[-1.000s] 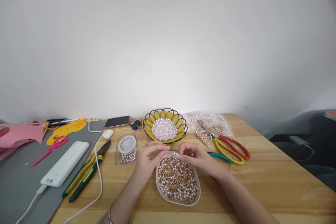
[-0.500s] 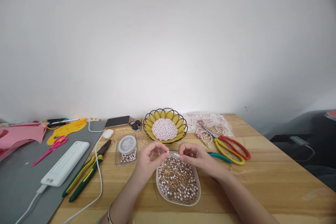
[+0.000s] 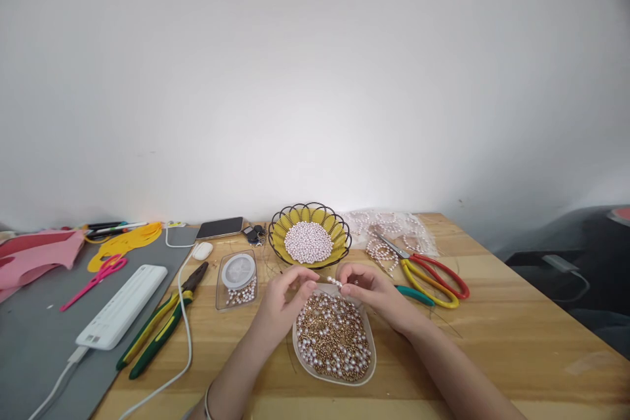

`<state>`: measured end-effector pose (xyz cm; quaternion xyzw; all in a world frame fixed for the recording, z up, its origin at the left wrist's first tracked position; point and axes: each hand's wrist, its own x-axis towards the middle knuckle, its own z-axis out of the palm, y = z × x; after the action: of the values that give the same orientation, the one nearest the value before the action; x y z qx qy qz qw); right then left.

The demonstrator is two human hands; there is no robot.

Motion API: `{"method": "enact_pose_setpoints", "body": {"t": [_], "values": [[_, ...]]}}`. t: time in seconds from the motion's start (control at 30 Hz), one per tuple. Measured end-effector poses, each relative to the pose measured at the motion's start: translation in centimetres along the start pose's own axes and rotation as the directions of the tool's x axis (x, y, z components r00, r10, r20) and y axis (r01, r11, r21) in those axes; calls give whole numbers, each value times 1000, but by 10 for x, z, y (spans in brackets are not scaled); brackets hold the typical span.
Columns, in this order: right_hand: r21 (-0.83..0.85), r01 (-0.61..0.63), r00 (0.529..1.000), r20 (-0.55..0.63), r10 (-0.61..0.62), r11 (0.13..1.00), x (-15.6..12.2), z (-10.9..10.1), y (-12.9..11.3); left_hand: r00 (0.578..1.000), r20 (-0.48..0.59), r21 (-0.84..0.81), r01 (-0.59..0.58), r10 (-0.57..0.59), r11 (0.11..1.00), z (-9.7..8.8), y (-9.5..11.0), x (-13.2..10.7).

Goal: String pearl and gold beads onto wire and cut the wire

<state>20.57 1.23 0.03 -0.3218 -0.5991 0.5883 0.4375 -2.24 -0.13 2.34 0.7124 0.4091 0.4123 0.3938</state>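
Over the far rim of a white tray [image 3: 370,367] full of gold and pearl beads, both hands work close together. My right hand [image 3: 370,292] is closed in a pinch on a short strand of pearl beads [image 3: 334,281], which points toward the left hand. My left hand [image 3: 285,300] has thumb and forefinger pinched at the strand's free end; what lies between them is too small to make out. Just behind the hands stands a yellow basket with black wire [image 3: 276,244], holding pale pink beads [image 3: 308,242].
Right of the hands lie scissors with red and yellow handles [image 3: 428,275], a teal tool handle [image 3: 416,295] and bead strings [image 3: 382,256]. To the left are a clear box with a spool [image 3: 239,272], green-yellow pliers [image 3: 162,321], a white cable [image 3: 189,341] and a power bank [image 3: 123,306].
The bead strand now shows stretching left from my right fingertips. My left fingertips have shifted slightly, and the bead seen at them before is no longer visible there.
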Motion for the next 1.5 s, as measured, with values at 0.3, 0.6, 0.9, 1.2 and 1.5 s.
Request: {"method": "enact_pose_setpoints", "body": {"t": [0.3, 0.6, 0.9, 1.2, 1.5], "values": [[100, 96, 988, -127, -83, 990, 2, -7, 9, 925, 378, 570, -260, 32, 779, 2, -15, -2], [124, 77, 988, -145, -59, 989, 2, -5, 8, 903, 425, 550, -315, 66, 773, 5, -21, -2], [117, 66, 988, -146, -48, 991, 3, -7, 9, 901, 434, 513, -273, 28, 814, 6, -16, -3], [90, 67, 987, -150, -53, 994, 2, -6, 7, 911, 411, 489, -209, -13, 847, 6, -14, -4], [83, 79, 991, -115, -69, 993, 2, -5, 5, 914, 405, 483, -193, -22, 854, 2, 5, -7]]}}
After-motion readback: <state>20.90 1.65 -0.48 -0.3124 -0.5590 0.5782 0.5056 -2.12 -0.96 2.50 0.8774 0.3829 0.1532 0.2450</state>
